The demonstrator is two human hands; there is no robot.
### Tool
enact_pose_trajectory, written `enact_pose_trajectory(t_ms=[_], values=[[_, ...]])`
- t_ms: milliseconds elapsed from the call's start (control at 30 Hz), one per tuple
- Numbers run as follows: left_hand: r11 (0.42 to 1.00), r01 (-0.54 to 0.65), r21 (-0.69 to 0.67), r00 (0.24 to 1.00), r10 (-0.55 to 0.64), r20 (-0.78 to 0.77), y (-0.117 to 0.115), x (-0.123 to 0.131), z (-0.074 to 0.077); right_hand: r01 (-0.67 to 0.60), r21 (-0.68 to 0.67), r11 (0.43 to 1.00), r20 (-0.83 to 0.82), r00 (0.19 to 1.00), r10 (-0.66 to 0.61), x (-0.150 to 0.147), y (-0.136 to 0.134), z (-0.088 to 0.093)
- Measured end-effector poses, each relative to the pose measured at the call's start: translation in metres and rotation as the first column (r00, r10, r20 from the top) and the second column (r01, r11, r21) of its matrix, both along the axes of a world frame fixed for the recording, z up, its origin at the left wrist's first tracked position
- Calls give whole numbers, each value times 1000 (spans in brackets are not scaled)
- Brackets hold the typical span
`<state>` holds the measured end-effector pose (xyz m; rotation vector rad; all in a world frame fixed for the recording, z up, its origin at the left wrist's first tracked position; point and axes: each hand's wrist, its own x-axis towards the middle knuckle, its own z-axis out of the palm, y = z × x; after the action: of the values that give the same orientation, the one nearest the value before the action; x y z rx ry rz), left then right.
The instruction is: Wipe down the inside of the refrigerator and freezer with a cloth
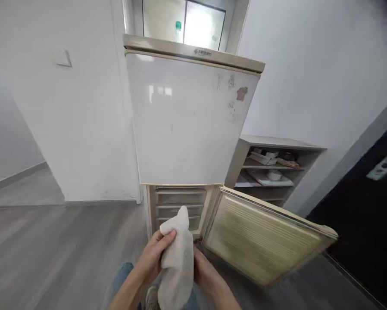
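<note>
A white cloth (178,262) hangs between my two hands at the bottom centre. My left hand (153,255) grips its upper part, thumb pressed on the fabric. My right hand (204,271) holds the cloth's right side from behind. Just beyond them stands an old white fridge (187,120) with its upper door closed. Its lower door (261,237) is swung open to the right, yellowed inside. The open lower compartment shows stacked freezer drawers (179,204).
A grey low shelf unit (271,165) with papers and small items stands right of the fridge. A white wall with a switch (64,58) is on the left, a dark door (368,206) on the right. Grey wood-look floor (60,249) extends left. My jeans show below.
</note>
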<state>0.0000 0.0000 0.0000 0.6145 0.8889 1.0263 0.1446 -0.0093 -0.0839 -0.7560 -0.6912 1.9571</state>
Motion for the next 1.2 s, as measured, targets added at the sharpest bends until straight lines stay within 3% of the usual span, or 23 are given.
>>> enact_pose_trajectory(t_ms=[100,167,333,500,633,733,867,933,1033,1133,1200], values=[[999,41,-11,999,-42,-20,-3,-3,-2,-139,-90,986,-135,983,126,-1,5,2],[998,52,19,997,-51,-50,-3,-6,-5,-136,-104,985,-161,980,118,0,9,5],[996,-14,89,997,20,-68,4,-26,-21,139,21,990,-8,990,-138,12,22,22],[994,-86,73,996,87,-9,11,-40,-56,300,153,942,36,951,-308,19,28,46],[1000,-1,26,997,-1,81,8,-30,-89,283,206,937,72,950,-303,13,29,55],[998,29,-53,995,-24,101,7,-22,-101,254,206,945,106,954,-279,13,28,53],[993,106,45,994,-108,35,9,-18,-93,273,231,934,195,927,-320,24,29,46],[985,140,102,985,-128,-118,10,-20,-83,284,306,909,285,883,-372,30,32,42],[954,200,225,910,-96,-404,12,-22,-66,224,409,885,379,840,-388,34,35,37],[912,235,336,872,-45,-487,12,-20,-57,238,431,871,333,855,-398,33,34,38],[935,194,296,898,-48,-438,9,-17,-57,295,390,872,237,883,-405,32,32,41]])
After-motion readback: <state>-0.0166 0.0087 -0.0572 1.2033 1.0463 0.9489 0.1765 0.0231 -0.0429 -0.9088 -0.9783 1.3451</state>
